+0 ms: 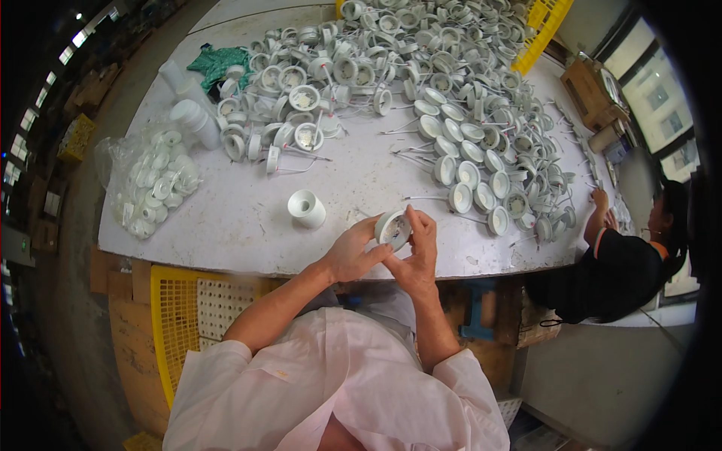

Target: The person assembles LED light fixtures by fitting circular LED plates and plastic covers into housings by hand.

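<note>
Near the front edge of the table, both hands hold one round white lamp housing (392,230), tilted so that its open face with small parts inside shows. My left hand (352,251) is closed round its left side and lower rim. My right hand (415,254) grips the right rim, with thumb and fingers pressed to it. Just left of the hands, a white flared cylinder (307,209) rests on the table, its round opening showing. To the right lie rows of similar white housings (468,174) with lids or covers on, several with short white wires trailing out.
A large heap of white housings (361,71) covers the far table. At left are a clear bag of white discs (158,180), stacked white cups (195,122) and a green cloth (219,62). A yellow crate (171,331) stands below; another person (628,263) works at right.
</note>
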Demonstrator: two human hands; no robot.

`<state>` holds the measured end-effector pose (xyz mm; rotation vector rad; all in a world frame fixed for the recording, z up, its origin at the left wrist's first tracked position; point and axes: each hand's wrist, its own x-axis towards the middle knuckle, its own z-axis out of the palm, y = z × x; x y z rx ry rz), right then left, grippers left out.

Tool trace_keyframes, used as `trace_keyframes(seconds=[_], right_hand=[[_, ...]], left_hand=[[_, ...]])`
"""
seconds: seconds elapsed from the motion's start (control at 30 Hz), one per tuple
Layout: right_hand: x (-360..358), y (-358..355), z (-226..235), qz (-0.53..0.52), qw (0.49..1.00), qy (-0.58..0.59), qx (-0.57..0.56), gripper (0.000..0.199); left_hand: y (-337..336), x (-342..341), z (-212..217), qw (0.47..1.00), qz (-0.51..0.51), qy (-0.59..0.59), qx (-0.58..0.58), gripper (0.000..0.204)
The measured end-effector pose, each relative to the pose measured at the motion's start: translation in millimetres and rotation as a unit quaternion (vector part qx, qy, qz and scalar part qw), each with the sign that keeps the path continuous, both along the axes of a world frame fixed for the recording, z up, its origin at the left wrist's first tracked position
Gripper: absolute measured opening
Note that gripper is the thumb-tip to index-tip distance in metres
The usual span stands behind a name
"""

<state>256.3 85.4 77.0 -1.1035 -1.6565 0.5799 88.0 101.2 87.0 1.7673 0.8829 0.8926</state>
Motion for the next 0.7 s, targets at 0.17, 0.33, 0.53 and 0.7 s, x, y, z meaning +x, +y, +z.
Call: trace_keyframes(seconds=[0.17, 0.33, 0.53, 0.7], right_hand=[[14, -1, 10, 0.144, 0.970, 0.143, -0.134, 0.078], [16, -6, 9, 0.099, 0.955, 0.157, -0.232, 0.024], [2, -12, 9, -0.008, 0.957, 0.186, -0.222, 0.024], [-7, -9, -4, -0.060, 0.977, 0.137, -0.150, 0.021]], left_hand=[[-4, -15, -13, 0.998, 0.045, -0.030, -0.043, 0.040], [-9, -22, -9, 0.995, -0.024, 0.030, -0.089, 0.037], [-20, -8, -12, 1.000, 0.004, -0.014, -0.014, 0.040], [-25, 1, -20, 0.986, 0.034, -0.101, -0.131, 0.037]])
